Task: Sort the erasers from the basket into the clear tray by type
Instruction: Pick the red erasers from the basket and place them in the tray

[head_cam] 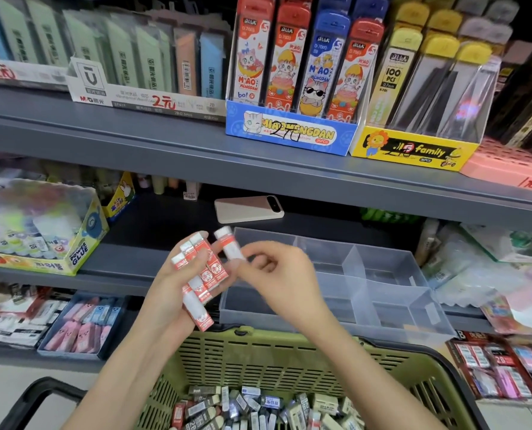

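above the green basket (258, 364) two slim forearms show, both bare along the whole length in view, from the lower edge beside the basket's near rim up to the wrists. the left hand (177, 283), above the basket's far left corner, and the right hand (277, 274), above its far rim, are bare as well, with long, slender fingers. the fingertips above that far rim are blurred, so the nails cannot be made out.
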Demonstrator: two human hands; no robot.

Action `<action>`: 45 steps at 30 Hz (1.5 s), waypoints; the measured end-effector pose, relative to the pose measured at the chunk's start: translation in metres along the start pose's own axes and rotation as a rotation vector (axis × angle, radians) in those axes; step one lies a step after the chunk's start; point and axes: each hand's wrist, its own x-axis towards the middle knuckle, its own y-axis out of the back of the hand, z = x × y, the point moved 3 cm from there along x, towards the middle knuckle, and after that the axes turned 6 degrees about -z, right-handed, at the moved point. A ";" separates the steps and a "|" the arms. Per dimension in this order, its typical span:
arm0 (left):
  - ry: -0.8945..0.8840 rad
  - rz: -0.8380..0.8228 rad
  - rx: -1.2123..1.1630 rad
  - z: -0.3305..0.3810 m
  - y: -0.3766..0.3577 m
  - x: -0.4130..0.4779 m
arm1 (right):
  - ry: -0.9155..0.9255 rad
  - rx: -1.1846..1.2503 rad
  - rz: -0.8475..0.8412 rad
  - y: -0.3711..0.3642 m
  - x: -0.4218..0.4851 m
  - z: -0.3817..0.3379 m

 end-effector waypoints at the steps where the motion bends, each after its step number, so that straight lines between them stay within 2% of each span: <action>1: 0.022 -0.008 -0.039 -0.002 -0.003 0.001 | -0.062 0.089 0.034 0.013 -0.002 0.008; 3: 0.054 -0.015 -0.083 -0.005 -0.009 0.002 | -0.211 0.154 0.148 0.049 -0.006 0.031; 4: 0.065 -0.019 -0.096 -0.006 -0.013 0.003 | -0.285 0.109 0.199 0.069 -0.006 0.043; 6: 0.082 -0.031 -0.097 -0.008 -0.020 0.005 | -0.418 -0.132 0.226 0.102 -0.005 0.064; 9: 0.097 -0.061 -0.059 -0.011 -0.029 0.011 | -0.579 -0.511 0.017 0.115 0.010 0.079; 12: 0.097 -0.065 0.007 -0.013 -0.035 0.017 | -0.684 -0.781 -0.175 0.106 0.029 0.086; 16: 0.084 -0.052 0.021 -0.014 -0.034 0.021 | -0.664 -0.908 -0.259 0.090 0.042 0.094; 21: 0.079 -0.040 0.022 -0.015 -0.025 0.016 | -0.659 -0.687 -0.412 0.080 0.049 0.109; 25: 0.073 -0.043 0.022 -0.014 -0.026 0.012 | -0.617 -0.588 -0.432 0.081 0.050 0.106; 28: 0.091 -0.050 0.038 -0.015 -0.033 0.011 | -0.602 -0.628 -0.447 0.083 0.044 0.097; 29: 0.104 -0.056 0.036 -0.016 -0.035 0.011 | -0.564 -0.689 -0.414 0.085 0.042 0.092; 31: 0.128 -0.073 0.015 -0.017 -0.038 0.010 | -0.386 -0.683 -0.208 0.084 0.032 0.071; 32: 0.137 -0.083 0.000 -0.017 -0.040 0.010 | -0.280 -0.541 -0.107 0.081 0.024 0.058; 34: 0.151 -0.104 -0.023 -0.018 -0.045 0.009 | -0.123 -0.135 -0.055 0.067 0.004 0.028; 36: 0.168 -0.120 -0.014 -0.020 -0.050 0.007 | -0.047 -0.044 -0.075 0.048 -0.012 0.006; 38: 0.183 -0.124 0.010 -0.021 -0.052 0.005 | -0.011 -0.163 -0.021 0.034 -0.019 0.000; 40: 0.190 -0.122 0.030 -0.021 -0.052 0.002 | -0.015 -0.168 0.013 0.029 -0.020 -0.001; 43: 0.204 -0.123 0.037 -0.024 -0.052 -0.001 | -0.101 0.085 -0.085 0.034 -0.021 0.008; 45: 0.205 -0.114 -0.014 -0.026 -0.051 -0.001 | -0.185 0.205 -0.044 0.055 -0.021 0.022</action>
